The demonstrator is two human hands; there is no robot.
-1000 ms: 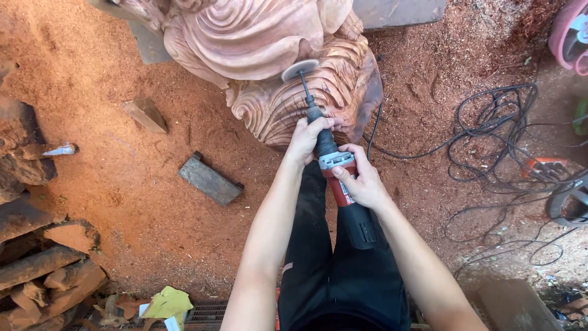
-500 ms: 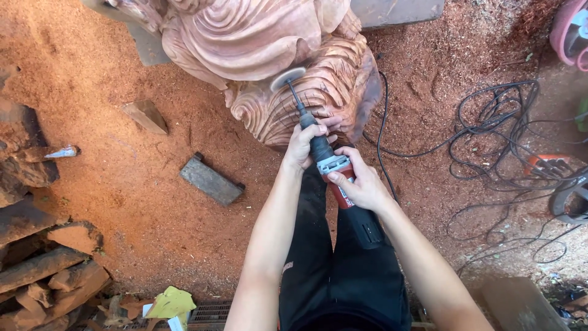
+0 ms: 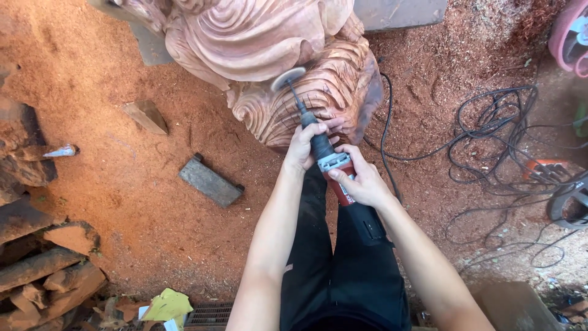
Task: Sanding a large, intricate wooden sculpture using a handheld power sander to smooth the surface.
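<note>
A large reddish carved wooden sculpture [image 3: 263, 43] with swirled grooves stands at the top middle. Both hands hold a long-necked red and black power sander [image 3: 324, 156]. Its grey round disc [image 3: 288, 78] rests against the carved base [image 3: 331, 92]. My left hand [image 3: 304, 142] grips the black neck of the tool. My right hand [image 3: 362, 178] is wrapped around its red body, closer to me. Black trousers show below my arms.
Red sawdust covers the ground. A grey flat block [image 3: 210, 181] and a wooden wedge [image 3: 146, 115] lie to the left. Logs [image 3: 37, 257] are piled at the lower left. Black cables [image 3: 496, 135] coil at the right, by an orange tool [image 3: 544, 168].
The sander's disc has swung left and slightly down across the carved base, and both hands have followed it.
</note>
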